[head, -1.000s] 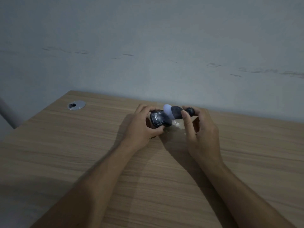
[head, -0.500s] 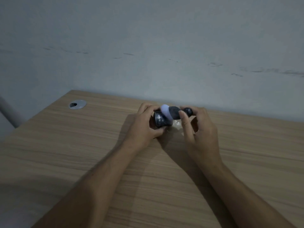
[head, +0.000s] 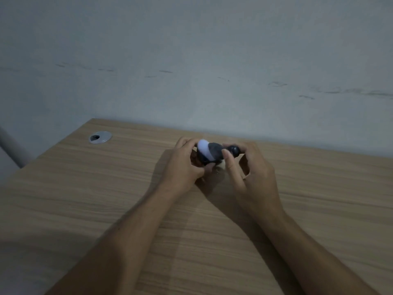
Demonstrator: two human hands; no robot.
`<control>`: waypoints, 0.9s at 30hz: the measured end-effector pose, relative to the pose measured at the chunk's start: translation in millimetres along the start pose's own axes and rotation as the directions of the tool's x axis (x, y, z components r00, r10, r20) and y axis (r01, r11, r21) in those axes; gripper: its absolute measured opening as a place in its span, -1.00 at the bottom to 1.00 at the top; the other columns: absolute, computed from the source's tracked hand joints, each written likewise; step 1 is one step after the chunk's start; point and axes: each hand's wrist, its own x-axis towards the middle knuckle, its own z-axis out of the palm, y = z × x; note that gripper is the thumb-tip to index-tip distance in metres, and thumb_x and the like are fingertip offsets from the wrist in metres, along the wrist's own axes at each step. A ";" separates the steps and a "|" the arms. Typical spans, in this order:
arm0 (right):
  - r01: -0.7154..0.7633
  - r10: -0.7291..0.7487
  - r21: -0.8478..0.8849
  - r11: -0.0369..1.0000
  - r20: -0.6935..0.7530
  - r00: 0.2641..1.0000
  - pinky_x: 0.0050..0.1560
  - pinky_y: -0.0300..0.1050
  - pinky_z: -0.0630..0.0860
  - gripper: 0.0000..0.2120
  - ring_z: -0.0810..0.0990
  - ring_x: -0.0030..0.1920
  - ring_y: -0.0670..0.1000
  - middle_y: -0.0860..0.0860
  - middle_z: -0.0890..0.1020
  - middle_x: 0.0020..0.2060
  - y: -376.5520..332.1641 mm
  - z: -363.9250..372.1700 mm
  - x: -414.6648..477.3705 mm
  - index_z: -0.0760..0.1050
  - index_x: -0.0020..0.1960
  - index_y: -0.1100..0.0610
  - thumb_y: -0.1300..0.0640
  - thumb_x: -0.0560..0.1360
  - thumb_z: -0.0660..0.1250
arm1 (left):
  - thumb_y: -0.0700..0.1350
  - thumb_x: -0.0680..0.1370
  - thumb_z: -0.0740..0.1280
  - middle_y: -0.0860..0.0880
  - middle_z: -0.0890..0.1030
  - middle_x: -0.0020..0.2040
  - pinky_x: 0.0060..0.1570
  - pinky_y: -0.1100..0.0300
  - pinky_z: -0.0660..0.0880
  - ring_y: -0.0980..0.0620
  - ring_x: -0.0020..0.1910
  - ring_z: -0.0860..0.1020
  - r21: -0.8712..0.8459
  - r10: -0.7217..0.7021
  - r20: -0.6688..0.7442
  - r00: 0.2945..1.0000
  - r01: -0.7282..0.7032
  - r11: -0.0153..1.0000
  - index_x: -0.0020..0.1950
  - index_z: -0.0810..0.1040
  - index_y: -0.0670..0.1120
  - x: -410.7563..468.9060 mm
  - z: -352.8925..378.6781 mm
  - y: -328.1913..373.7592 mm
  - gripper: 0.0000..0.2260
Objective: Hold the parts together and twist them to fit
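Note:
My left hand (head: pixel 182 167) grips a small dark jar (head: pixel 202 159), fingers and thumb curled around it, just above the wooden table (head: pixel 106 199). My right hand (head: pixel 253 173) holds a brush-like applicator with a dark handle knob (head: pixel 233 150) and a rounded head that is dark grey with a pale white tip (head: pixel 209 149). The head sits against the top of the jar. A small pale bit (head: pixel 222 165) shows below the jar, between the two hands; what it is I cannot make out.
A round silver cable grommet (head: pixel 100 137) is set into the table near its far left corner. A grey scuffed wall (head: pixel 212 60) rises right behind the table's far edge. A pale pipe or leg (head: pixel 10 145) stands at far left.
The jar has turned in my left hand, so its label no longer faces me. The applicator head has shifted slightly left over the jar. Both hands stay in about the same place.

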 end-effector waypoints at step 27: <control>-0.067 0.067 0.003 0.998 -0.035 0.997 -0.10 -0.47 0.36 -0.85 0.55 -0.19 -0.27 -0.10 0.63 -0.06 6.6 -4.4 3.8 0.66 0.24 0.12 0.12 0.70 0.42 | 0.10 0.39 0.71 0.09 0.58 0.08 -0.11 0.56 0.44 0.39 -0.14 0.50 0.027 -0.061 -0.100 0.993 0.064 0.998 0.19 0.72 0.06 0.7 0.8 3.5 -0.57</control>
